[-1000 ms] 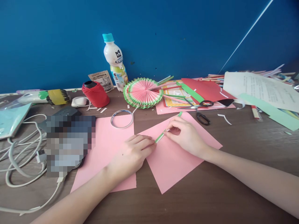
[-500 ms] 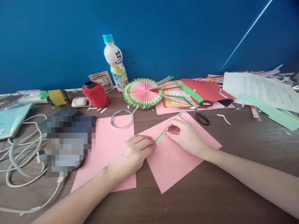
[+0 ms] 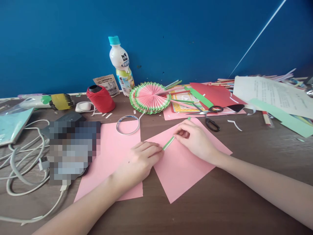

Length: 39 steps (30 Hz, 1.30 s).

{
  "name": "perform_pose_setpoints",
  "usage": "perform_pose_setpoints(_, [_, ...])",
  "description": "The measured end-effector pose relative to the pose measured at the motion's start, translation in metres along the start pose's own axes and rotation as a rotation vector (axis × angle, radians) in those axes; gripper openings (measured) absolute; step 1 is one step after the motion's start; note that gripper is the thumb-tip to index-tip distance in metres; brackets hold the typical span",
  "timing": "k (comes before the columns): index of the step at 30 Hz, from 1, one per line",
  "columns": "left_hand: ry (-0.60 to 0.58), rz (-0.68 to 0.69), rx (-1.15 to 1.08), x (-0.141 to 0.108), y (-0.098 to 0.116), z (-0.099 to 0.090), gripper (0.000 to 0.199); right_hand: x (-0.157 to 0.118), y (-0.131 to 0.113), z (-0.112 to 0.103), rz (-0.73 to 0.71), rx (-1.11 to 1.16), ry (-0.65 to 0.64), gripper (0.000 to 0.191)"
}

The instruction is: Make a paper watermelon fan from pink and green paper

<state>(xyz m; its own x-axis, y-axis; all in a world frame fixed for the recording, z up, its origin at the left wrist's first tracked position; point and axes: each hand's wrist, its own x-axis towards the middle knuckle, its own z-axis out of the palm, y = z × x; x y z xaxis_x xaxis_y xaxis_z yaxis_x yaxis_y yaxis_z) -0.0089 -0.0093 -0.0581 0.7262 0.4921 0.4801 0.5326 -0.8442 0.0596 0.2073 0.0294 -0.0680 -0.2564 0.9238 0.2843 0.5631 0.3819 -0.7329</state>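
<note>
A narrow green and white strip (image 3: 168, 143) lies along the upper left edge of a tilted pink sheet (image 3: 181, 176). My left hand (image 3: 144, 158) has its fingers together on the strip's lower end, at the sheet's left corner. Farther up the strip, my right hand (image 3: 194, 140) pinches it between thumb and fingers; a green tip shows beyond the knuckles. A second pink sheet (image 3: 107, 163) lies partly under my left hand and wrist. On that sheet's top edge rests a roll of tape (image 3: 127, 125) with a short loose end.
Behind are a pleated paper rosette (image 3: 150, 98), a bottle (image 3: 123, 70) and a red-wrapped object (image 3: 100, 99). Black-handled scissors (image 3: 212, 124) and papers (image 3: 271, 94) lie to the right. A blurred phone (image 3: 75, 150) and white cables (image 3: 17, 166) are at the left.
My right hand has shifted very slightly along the strip, its thumb a little higher. My left hand stays in place.
</note>
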Motion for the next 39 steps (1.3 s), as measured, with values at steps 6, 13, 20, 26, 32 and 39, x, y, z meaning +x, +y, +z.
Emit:
perform_pose_setpoints(6, [-0.005,-0.003,0.018,0.0,0.001,-0.002,0.033,0.004,0.001,-0.003,0.007,-0.014,0.031,0.009])
perform_pose_setpoints(13, [0.006,0.013,0.033,-0.001,0.002,-0.004,0.035,0.003,0.002,-0.005,-0.052,-0.033,0.071,0.014])
perform_pose_setpoints(20, [0.069,-0.053,-0.019,-0.003,0.0,-0.001,0.033,0.002,0.001,-0.006,-0.179,-0.109,-0.018,0.014])
perform_pose_setpoints(26, [0.1,-0.275,-0.017,-0.004,-0.007,-0.006,0.031,0.001,-0.001,-0.006,-0.225,-0.132,-0.06,0.016])
perform_pose_setpoints(32, [0.064,-0.655,0.24,-0.003,-0.023,-0.008,0.015,0.0,-0.002,-0.007,-0.272,-0.094,-0.112,0.017])
perform_pose_setpoints(39, [-0.04,-0.648,0.318,-0.01,-0.035,-0.005,0.008,-0.002,-0.002,-0.007,-0.353,-0.04,-0.125,0.015])
